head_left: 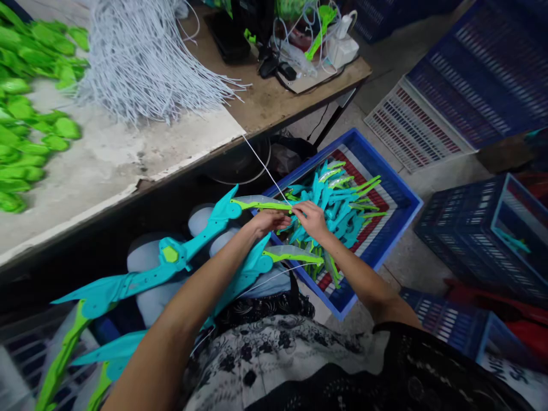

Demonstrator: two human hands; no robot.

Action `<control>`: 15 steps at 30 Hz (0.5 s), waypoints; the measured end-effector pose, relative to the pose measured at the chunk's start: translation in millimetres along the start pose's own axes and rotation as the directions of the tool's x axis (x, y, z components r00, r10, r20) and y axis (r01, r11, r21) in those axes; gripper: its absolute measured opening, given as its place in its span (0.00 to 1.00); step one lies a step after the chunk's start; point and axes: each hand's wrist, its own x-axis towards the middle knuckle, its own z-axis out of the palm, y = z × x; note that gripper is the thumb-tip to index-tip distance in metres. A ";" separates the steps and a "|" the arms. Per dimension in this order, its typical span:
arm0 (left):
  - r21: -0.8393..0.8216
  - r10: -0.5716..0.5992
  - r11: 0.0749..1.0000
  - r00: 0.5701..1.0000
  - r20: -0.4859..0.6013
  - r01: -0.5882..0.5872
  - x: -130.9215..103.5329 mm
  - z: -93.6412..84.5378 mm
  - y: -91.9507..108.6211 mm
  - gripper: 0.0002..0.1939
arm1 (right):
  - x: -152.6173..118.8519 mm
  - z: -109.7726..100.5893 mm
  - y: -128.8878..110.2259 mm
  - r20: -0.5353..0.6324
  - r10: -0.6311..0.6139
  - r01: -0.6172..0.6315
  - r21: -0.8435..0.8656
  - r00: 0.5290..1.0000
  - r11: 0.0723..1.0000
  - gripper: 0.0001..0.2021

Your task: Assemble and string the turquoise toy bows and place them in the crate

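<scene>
A long turquoise toy bow (145, 279) with green limbs lies across my lap. My left hand (272, 221) is closed around the bow's upper green limb (261, 204), close to its tip. Beside it, my right hand (311, 220) pinches a thin white cord (266, 168) at that tip. The cord runs up toward the table edge. Below my left hand rests a second turquoise bow (252, 265) with a green limb, its own white cord trailing from the tip.
A blue crate (387, 251) full of turquoise and green parts stands right of my hands. On the table (115, 154) lie a bundle of white cords (145, 63) and green pieces (25, 137). More blue crates (462, 222) stand at the right.
</scene>
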 end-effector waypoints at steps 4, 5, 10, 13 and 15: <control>-0.009 -0.020 1.000 0.997 0.073 0.020 5.8 2.7 -0.5 0.07 | -3.8 5.5 5.0 -0.070 0.001 0.001 0.022 0.998 1.000 0.07; -0.011 -0.019 1.000 0.995 0.095 0.020 6.6 3.6 -0.4 0.07 | -4.5 6.6 6.2 -0.094 0.009 -0.006 0.032 0.996 0.999 0.07; 0.069 0.010 0.998 0.998 0.060 -0.014 10.9 7.8 0.0 0.03 | -4.5 11.4 9.9 -0.061 -0.031 0.037 0.099 0.998 0.994 0.07; 0.179 0.043 0.983 0.998 -0.040 -0.036 6.4 8.0 0.5 0.06 | -4.0 14.5 12.9 -0.006 -0.037 0.038 0.053 0.999 0.998 0.10; 0.240 0.076 0.970 0.992 -0.100 -0.050 -8.3 4.4 3.3 0.08 | -4.7 16.5 15.7 0.015 -0.021 0.020 0.030 1.000 0.999 0.14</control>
